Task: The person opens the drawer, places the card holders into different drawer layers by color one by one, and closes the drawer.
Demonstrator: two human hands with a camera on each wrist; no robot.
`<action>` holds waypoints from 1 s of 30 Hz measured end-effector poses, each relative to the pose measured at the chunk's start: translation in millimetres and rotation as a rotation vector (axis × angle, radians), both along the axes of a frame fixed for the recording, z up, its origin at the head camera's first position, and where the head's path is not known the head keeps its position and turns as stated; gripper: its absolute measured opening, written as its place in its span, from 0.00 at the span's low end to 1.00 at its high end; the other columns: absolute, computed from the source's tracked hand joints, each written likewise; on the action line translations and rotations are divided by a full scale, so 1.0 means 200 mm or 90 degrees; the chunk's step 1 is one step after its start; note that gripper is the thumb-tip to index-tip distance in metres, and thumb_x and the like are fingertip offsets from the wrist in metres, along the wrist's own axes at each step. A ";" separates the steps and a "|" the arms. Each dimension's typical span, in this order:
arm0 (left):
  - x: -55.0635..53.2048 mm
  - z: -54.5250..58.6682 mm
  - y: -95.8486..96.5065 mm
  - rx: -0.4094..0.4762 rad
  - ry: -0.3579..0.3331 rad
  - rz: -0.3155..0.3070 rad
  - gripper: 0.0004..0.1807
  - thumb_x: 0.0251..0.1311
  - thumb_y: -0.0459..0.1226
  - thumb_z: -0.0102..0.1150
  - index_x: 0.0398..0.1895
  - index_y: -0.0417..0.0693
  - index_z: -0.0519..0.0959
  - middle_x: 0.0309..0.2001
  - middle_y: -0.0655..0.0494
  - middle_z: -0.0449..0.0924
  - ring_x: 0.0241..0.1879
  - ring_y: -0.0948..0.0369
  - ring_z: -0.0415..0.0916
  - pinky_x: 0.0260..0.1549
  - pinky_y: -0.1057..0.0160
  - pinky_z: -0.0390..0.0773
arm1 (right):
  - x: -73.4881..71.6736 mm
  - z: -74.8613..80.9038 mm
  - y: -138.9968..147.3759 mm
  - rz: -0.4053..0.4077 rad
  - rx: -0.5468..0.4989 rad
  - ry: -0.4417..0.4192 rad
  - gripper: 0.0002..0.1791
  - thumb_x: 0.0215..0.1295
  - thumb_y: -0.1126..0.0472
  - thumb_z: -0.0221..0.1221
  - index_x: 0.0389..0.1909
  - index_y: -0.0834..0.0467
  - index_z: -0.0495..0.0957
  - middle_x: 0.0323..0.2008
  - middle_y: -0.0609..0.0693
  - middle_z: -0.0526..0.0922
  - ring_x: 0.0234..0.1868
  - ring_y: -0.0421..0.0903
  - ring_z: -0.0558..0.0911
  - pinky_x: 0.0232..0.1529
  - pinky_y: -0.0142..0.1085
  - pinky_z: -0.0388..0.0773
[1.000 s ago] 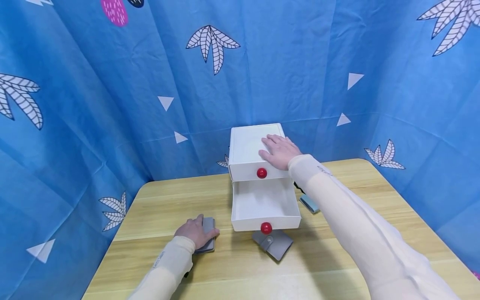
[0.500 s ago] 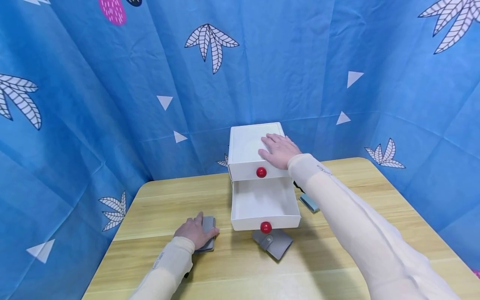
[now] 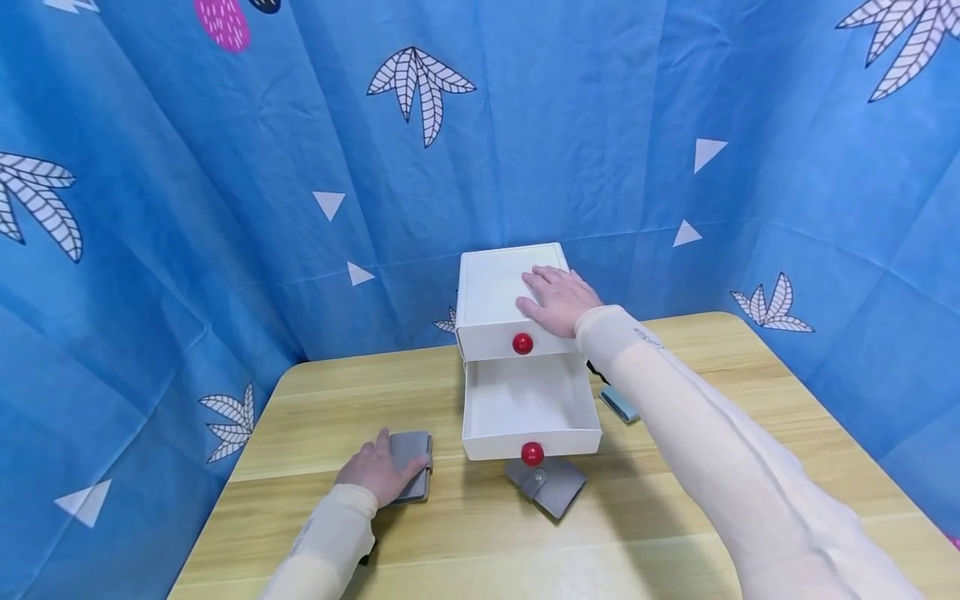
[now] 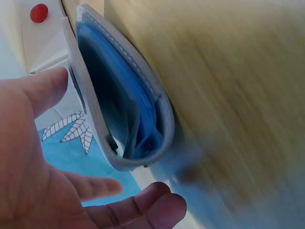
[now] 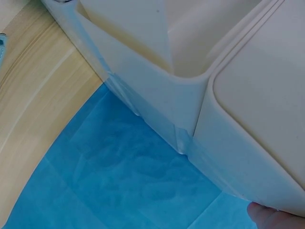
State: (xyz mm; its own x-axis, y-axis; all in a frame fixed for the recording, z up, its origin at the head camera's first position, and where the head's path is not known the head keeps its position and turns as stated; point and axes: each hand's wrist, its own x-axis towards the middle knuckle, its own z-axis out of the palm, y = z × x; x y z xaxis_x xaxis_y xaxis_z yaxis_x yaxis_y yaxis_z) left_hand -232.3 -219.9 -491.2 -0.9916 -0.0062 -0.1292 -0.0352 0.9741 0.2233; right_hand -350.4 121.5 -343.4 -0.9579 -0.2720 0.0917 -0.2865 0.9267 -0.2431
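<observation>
My left hand [image 3: 371, 473] lies at the left side of a grey card holder [image 3: 410, 448] on the table, its thumb over the cover. In the left wrist view the fingers are spread apart, uncurled from the card holder [image 4: 125, 38], whose edge shows blue sleeves inside. My right hand [image 3: 557, 302] rests flat on top of a white two-drawer box [image 3: 491, 283]; only a fingertip [image 5: 271, 215] shows in the right wrist view. The box's lower drawer [image 3: 480, 447] is pulled out, bare inside, with a red knob [image 3: 532, 454]. The upper drawer is closed.
Another grey card holder [image 3: 561, 492] with a snap strap lies partly under the pulled-out drawer. A light blue folded item [image 3: 619, 404] lies right of the box, beside my right sleeve [image 3: 675, 417]. A blue patterned curtain [image 3: 562, 125] hangs behind the wooden table [image 3: 337, 408].
My left hand has slid slightly left and back, uncovering more of the grey card holder. My right hand and the box have stayed in place.
</observation>
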 end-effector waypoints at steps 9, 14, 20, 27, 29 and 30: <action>0.03 0.02 -0.02 -0.023 -0.003 -0.013 0.48 0.58 0.67 0.48 0.49 0.24 0.73 0.38 0.36 0.77 0.35 0.48 0.76 0.35 0.48 0.77 | 0.00 0.00 0.00 0.002 0.006 -0.001 0.38 0.70 0.34 0.39 0.75 0.49 0.52 0.75 0.51 0.51 0.75 0.52 0.48 0.72 0.50 0.40; 0.02 0.01 -0.02 -0.022 -0.003 -0.017 0.47 0.58 0.67 0.48 0.46 0.25 0.75 0.36 0.38 0.77 0.33 0.50 0.76 0.33 0.48 0.77 | 0.00 0.00 0.00 0.000 0.012 -0.002 0.39 0.69 0.33 0.37 0.76 0.48 0.50 0.75 0.49 0.50 0.75 0.51 0.47 0.72 0.49 0.39; 0.02 0.00 -0.02 -0.017 0.006 -0.016 0.46 0.58 0.67 0.49 0.45 0.25 0.75 0.34 0.38 0.78 0.31 0.50 0.76 0.32 0.49 0.77 | 0.00 0.00 -0.01 -0.001 0.008 -0.004 0.38 0.70 0.34 0.38 0.76 0.48 0.51 0.75 0.50 0.50 0.75 0.51 0.47 0.72 0.50 0.39; 0.01 -0.01 -0.02 -0.001 0.008 -0.003 0.45 0.59 0.65 0.50 0.45 0.24 0.74 0.33 0.38 0.78 0.30 0.52 0.75 0.32 0.50 0.76 | -0.01 0.00 -0.01 -0.002 0.005 -0.004 0.38 0.70 0.35 0.38 0.75 0.49 0.52 0.75 0.51 0.51 0.75 0.52 0.47 0.72 0.51 0.39; 0.01 -0.01 -0.02 0.003 0.010 -0.001 0.45 0.59 0.65 0.50 0.45 0.23 0.74 0.33 0.38 0.78 0.30 0.51 0.75 0.32 0.50 0.77 | -0.01 0.00 -0.01 -0.001 0.004 -0.005 0.38 0.70 0.35 0.38 0.75 0.49 0.52 0.75 0.51 0.50 0.75 0.52 0.47 0.72 0.51 0.39; 0.00 -0.01 -0.02 0.005 0.010 -0.001 0.45 0.59 0.65 0.50 0.46 0.23 0.74 0.33 0.37 0.78 0.30 0.51 0.75 0.33 0.49 0.77 | -0.01 0.00 -0.01 0.000 0.004 -0.005 0.38 0.70 0.35 0.38 0.75 0.49 0.52 0.75 0.51 0.50 0.75 0.52 0.47 0.72 0.51 0.39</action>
